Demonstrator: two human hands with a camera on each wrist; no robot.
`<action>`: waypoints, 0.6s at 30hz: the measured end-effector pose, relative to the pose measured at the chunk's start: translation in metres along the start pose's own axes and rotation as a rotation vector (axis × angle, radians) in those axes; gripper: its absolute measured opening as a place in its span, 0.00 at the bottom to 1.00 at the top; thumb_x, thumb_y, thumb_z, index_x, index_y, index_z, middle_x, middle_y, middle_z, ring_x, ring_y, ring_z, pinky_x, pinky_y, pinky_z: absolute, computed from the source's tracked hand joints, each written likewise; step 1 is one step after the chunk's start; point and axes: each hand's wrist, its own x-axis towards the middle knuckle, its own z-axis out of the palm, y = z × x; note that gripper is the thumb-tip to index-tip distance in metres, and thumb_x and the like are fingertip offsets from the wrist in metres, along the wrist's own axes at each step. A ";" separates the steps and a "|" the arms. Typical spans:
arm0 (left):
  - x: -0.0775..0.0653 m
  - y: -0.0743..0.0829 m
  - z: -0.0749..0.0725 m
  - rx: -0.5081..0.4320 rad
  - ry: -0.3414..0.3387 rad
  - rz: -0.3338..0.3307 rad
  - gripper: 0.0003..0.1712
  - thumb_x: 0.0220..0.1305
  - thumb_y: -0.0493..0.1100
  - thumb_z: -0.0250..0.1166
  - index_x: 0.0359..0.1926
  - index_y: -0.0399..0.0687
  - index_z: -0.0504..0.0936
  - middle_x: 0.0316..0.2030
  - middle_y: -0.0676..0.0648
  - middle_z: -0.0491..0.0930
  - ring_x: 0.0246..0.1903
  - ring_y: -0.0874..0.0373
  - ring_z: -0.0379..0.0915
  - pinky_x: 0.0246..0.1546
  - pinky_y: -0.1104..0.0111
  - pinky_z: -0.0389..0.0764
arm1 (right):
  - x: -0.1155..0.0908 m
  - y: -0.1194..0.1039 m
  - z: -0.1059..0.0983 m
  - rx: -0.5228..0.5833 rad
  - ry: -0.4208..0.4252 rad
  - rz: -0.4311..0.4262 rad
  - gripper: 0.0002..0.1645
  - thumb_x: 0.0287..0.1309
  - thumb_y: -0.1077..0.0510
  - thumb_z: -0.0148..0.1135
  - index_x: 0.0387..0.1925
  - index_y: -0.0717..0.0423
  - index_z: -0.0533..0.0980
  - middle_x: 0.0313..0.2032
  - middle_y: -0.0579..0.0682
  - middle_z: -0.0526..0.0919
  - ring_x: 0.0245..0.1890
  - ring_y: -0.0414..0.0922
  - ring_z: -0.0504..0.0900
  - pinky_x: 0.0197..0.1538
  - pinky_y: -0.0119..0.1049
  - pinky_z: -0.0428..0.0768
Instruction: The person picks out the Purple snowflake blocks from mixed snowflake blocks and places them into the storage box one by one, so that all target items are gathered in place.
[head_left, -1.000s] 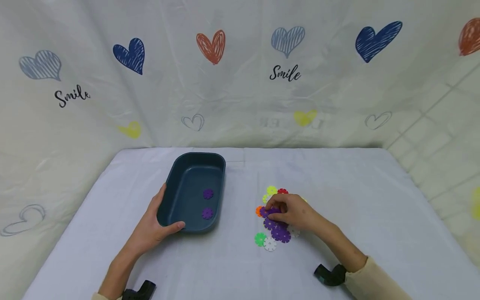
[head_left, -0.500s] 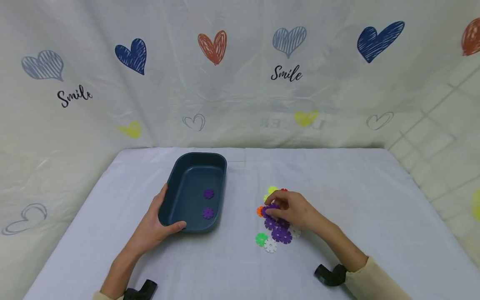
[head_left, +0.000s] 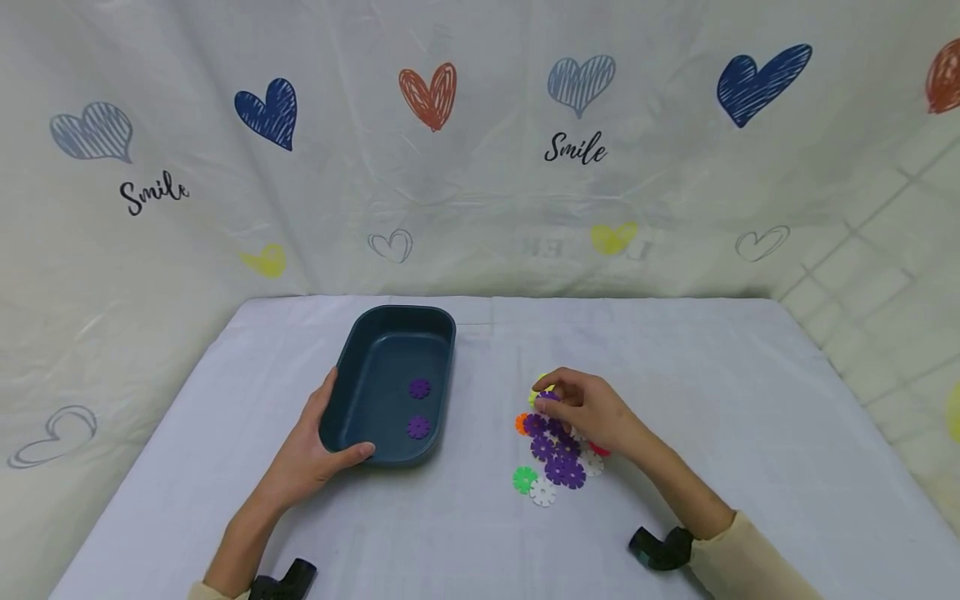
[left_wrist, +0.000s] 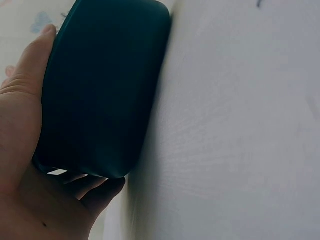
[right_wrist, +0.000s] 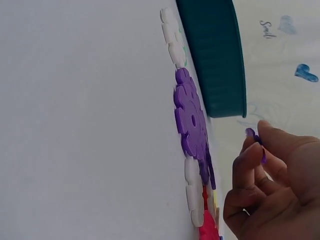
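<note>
A dark teal tray (head_left: 382,375) stands on the left of the table with two purple flower-shaped discs inside, one of them the nearer disc (head_left: 418,427). My left hand (head_left: 311,454) grips its near left corner, thumb at the near rim and fingers along the outer side. To the right, my right hand (head_left: 596,408) pinches a purple flower-shaped disc (right_wrist: 263,155) between thumb and fingers, raised over the pile. Below it lie several more purple discs (head_left: 564,472). My hand partly hides the pile's far side.
Around the purple discs lie a green disc (head_left: 524,480), a white disc (head_left: 543,492), an orange disc (head_left: 521,423), a red disc (head_left: 600,449) and yellow ones. A white cloth (head_left: 420,533) covers the table, and a heart-printed curtain (head_left: 480,183) hangs behind.
My right hand has lifted a purple disc off the pile and moved slightly away from me, uncovering a red disc. My left hand keeps its hold on the tray.
</note>
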 end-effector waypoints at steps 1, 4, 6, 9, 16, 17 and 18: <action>0.000 0.000 0.000 0.000 0.001 -0.001 0.72 0.57 0.55 0.78 0.84 0.70 0.33 0.84 0.38 0.39 0.81 0.31 0.42 0.70 0.26 0.54 | 0.001 0.001 0.000 0.021 -0.005 0.001 0.14 0.66 0.50 0.71 0.51 0.49 0.83 0.31 0.48 0.80 0.27 0.39 0.77 0.31 0.29 0.77; 0.000 0.000 0.000 0.000 0.002 0.002 0.72 0.57 0.55 0.78 0.84 0.69 0.33 0.84 0.39 0.39 0.81 0.31 0.42 0.70 0.26 0.55 | 0.002 0.002 0.000 0.090 -0.023 0.009 0.15 0.68 0.51 0.69 0.52 0.51 0.83 0.31 0.51 0.80 0.26 0.40 0.76 0.29 0.30 0.77; 0.000 0.000 0.000 -0.002 0.002 0.007 0.72 0.57 0.55 0.78 0.84 0.68 0.33 0.84 0.39 0.39 0.81 0.31 0.42 0.70 0.26 0.55 | 0.002 0.003 -0.001 0.134 -0.031 0.027 0.17 0.68 0.50 0.69 0.54 0.52 0.83 0.31 0.52 0.80 0.26 0.40 0.77 0.27 0.30 0.76; 0.001 0.000 0.000 -0.008 0.002 0.012 0.72 0.56 0.55 0.79 0.85 0.66 0.34 0.84 0.39 0.39 0.81 0.31 0.42 0.70 0.26 0.55 | 0.002 0.003 -0.001 0.172 -0.039 0.049 0.20 0.68 0.49 0.69 0.56 0.52 0.82 0.33 0.54 0.82 0.27 0.42 0.78 0.27 0.31 0.77; 0.000 0.000 0.000 -0.001 0.005 0.016 0.72 0.56 0.55 0.78 0.85 0.63 0.34 0.84 0.38 0.39 0.81 0.31 0.42 0.70 0.26 0.55 | 0.002 0.000 -0.002 0.238 -0.075 0.044 0.23 0.64 0.52 0.72 0.58 0.56 0.82 0.42 0.54 0.86 0.37 0.44 0.85 0.41 0.31 0.84; 0.000 0.000 0.000 0.001 0.007 0.018 0.72 0.56 0.55 0.78 0.85 0.63 0.34 0.84 0.38 0.40 0.80 0.31 0.42 0.70 0.26 0.55 | 0.002 0.000 -0.002 0.244 -0.077 0.039 0.23 0.65 0.53 0.72 0.58 0.57 0.82 0.42 0.55 0.87 0.38 0.44 0.86 0.43 0.31 0.85; 0.000 0.000 0.000 0.002 0.008 0.020 0.72 0.56 0.55 0.79 0.85 0.63 0.34 0.84 0.38 0.40 0.80 0.31 0.42 0.70 0.26 0.55 | 0.002 0.001 -0.002 0.249 -0.078 0.035 0.22 0.65 0.54 0.72 0.57 0.58 0.82 0.42 0.56 0.87 0.39 0.44 0.86 0.44 0.32 0.85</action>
